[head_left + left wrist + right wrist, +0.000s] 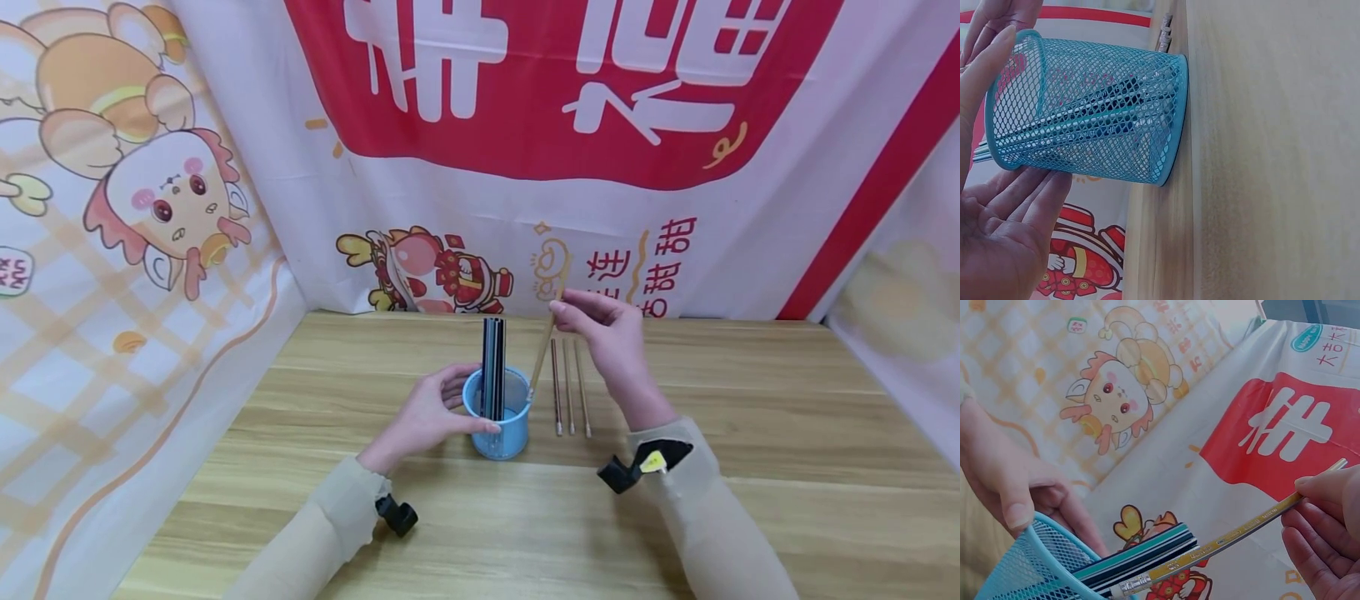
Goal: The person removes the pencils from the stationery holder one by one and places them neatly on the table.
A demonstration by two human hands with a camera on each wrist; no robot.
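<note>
A light-blue mesh pencil cup (pixel 512 435) stands upright on the table, with a bundle of dark and teal pencils (pixel 492 367) inside. My left hand (pixel 435 408) holds the cup near its rim, thumb on the near side and fingers on the far side. Between thumb and fingertips, my right hand (pixel 611 342) pinches a yellow pencil (pixel 1235 537) near its upper end. This pencil slants down, with its white eraser end at the cup's rim. In the left wrist view the mesh wall (pixel 1116 59) shows the pencils leaning within.
Right of the cup, several pencils lie side by side on the wooden table, among them a dark reddish one (pixel 557 387) and a tan one (pixel 582 387). A printed white and red cloth (pixel 450 192) hangs behind the table, and another patterned cloth (pixel 247 167) covers the left side.
</note>
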